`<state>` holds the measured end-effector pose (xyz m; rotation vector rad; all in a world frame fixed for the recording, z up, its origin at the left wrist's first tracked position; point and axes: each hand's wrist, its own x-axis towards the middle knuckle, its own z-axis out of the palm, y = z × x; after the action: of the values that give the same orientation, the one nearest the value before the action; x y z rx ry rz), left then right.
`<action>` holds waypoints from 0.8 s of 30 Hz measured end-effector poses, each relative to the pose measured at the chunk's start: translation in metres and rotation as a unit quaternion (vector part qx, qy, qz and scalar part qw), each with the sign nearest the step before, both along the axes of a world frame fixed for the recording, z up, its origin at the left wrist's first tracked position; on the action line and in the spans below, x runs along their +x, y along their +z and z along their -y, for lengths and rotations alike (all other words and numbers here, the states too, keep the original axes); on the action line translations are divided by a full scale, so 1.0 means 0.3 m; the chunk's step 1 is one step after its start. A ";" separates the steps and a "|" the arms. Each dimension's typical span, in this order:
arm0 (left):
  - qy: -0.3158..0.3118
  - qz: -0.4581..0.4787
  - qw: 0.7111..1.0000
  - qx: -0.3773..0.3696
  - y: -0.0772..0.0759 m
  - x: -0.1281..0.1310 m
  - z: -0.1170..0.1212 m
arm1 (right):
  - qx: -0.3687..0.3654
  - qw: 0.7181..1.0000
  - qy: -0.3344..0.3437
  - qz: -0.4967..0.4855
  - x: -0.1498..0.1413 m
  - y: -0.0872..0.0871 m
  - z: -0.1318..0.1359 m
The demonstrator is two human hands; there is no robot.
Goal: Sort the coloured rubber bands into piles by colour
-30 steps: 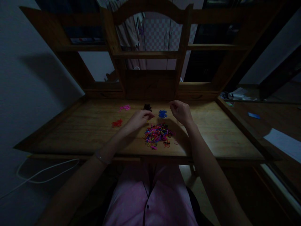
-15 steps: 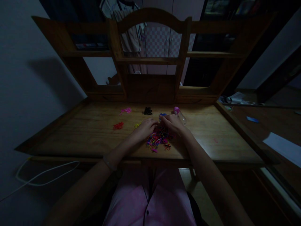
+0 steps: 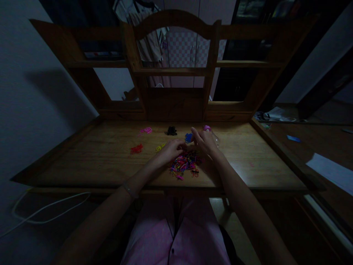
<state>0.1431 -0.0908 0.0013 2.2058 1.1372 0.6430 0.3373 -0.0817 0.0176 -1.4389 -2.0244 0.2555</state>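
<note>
A mixed heap of small coloured rubber bands (image 3: 184,165) lies on the wooden desk (image 3: 110,162) in front of me. My left hand (image 3: 169,151) rests at the heap's far left edge, fingers curled and pinched together on something too small to make out. My right hand (image 3: 204,141) hovers at the heap's far right edge with its fingers stretched apart, close to a little blue pile (image 3: 188,137). Sorted piles lie beyond: pink (image 3: 146,130), black (image 3: 171,131), red (image 3: 136,148) and yellow (image 3: 160,147).
A clear bottle with a pink cap (image 3: 207,129) lies behind my right hand. A wooden hutch (image 3: 176,103) with shelves backs the desk. A white cable (image 3: 46,208) hangs below the left edge. Papers (image 3: 329,171) lie on the side surface at right.
A second ago my right hand was raised beyond the heap; it dropped to the heap beside my left hand, and now its fingers have spread near the blue pile.
</note>
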 end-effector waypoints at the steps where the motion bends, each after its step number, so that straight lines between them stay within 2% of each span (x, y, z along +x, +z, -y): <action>1: -0.007 -0.004 1.000 0.002 -0.001 0.000 -0.002 | 0.004 1.000 -0.006 0.006 0.000 0.001 0.001; 6: -0.019 -0.001 1.000 0.002 0.001 -0.001 -0.006 | 0.003 1.000 -0.021 -0.005 0.004 0.005 -0.004; 14: -0.039 0.032 0.998 -0.026 0.005 -0.015 -0.018 | -0.132 0.982 0.133 0.003 0.054 0.000 -0.033; 20: -0.031 0.080 0.995 -0.051 -0.017 -0.025 -0.031 | -0.143 0.977 0.159 -0.016 0.055 0.007 -0.031; 24: -0.033 0.109 0.992 -0.060 -0.001 -0.032 -0.016 | -0.165 0.971 0.171 -0.027 0.051 0.012 -0.027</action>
<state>0.1334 -0.0859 0.0009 2.0072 0.9607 0.7468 0.3526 -0.0736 0.0211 -1.2399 -2.2530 0.8014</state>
